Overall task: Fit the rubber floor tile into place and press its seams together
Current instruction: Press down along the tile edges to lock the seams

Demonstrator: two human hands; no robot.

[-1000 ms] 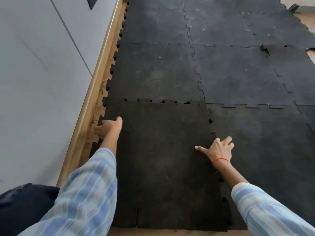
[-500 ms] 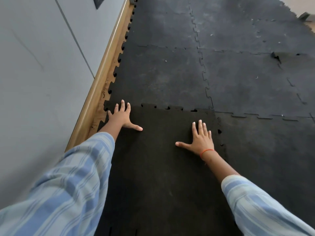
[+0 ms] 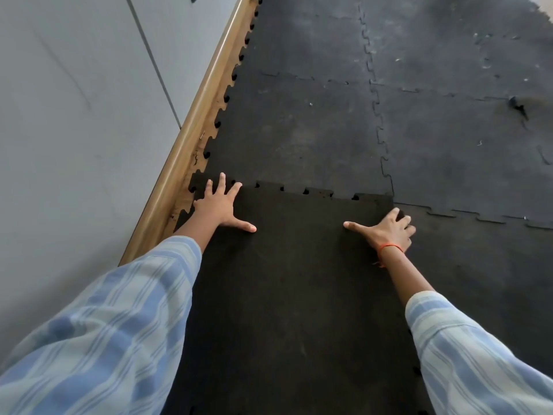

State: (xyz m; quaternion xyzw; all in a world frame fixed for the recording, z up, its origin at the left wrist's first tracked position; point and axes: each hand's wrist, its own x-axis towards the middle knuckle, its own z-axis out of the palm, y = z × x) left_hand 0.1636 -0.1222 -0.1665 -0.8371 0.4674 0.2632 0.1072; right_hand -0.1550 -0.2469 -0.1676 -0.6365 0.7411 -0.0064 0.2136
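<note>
A grey wall [image 3: 74,145] is seen along the left, w/ a wooden skirting strip [image 3: 191,139] at its foot. The rest of the view is covered by laid black interlocking floor tiles [image 3: 449,130], joined by puzzle-tooth seams. The rubber floor tile [image 3: 299,295], darker than the rest, is laid flat in the near-left spot, next to the skirting; its far edge is butted against the next tile, but the teeth are only partly seated, w/ small dark gaps seen along that seam [image 3: 305,191]. Both forearms are covered by blue-striped sleeves [image 3: 119,339]. The left hand [image 3: 217,205] is spread flat, palm down, at the tile's far-left corner, fingers over the seam, nothing gripped. The right hand [image 3: 386,229] is pressed at the far-right corner, thumb stretched out, fingers bent, nothing held. An orange thread [image 3: 389,248] is worn on the right wrist.
</note>
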